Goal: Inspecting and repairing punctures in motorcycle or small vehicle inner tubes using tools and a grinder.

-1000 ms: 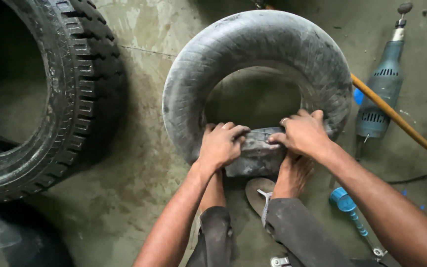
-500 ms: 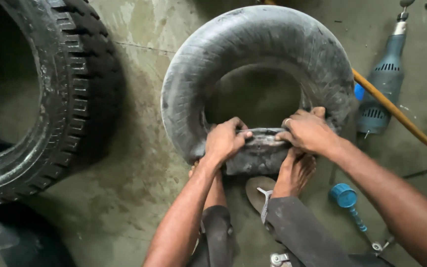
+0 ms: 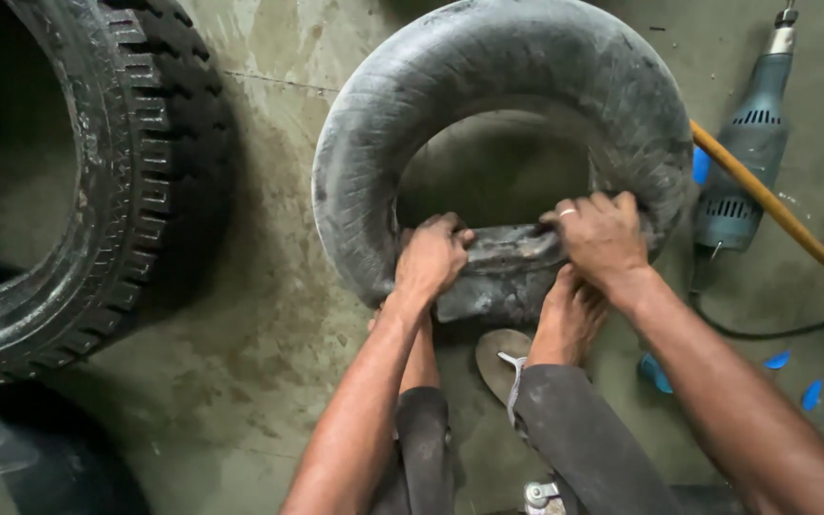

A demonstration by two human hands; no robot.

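Note:
A grey, dusty rubber inner tube lies on the concrete floor in front of me, its near section pinched flat. My left hand grips the left end of that flattened section. My right hand, with a ring on one finger, grips its right end. My bare right foot presses against the tube just below my right hand, beside a loose sandal. My knees in dark trousers show at the bottom.
A large black treaded tyre lies at the left, another dark tyre at bottom left. A grey-blue power tool and an orange hose lie at the right. Blue scraps dot the floor.
The view has shifted a little and both hands have moved slightly apart along the flattened section. Both hands keep their grip on the tube.

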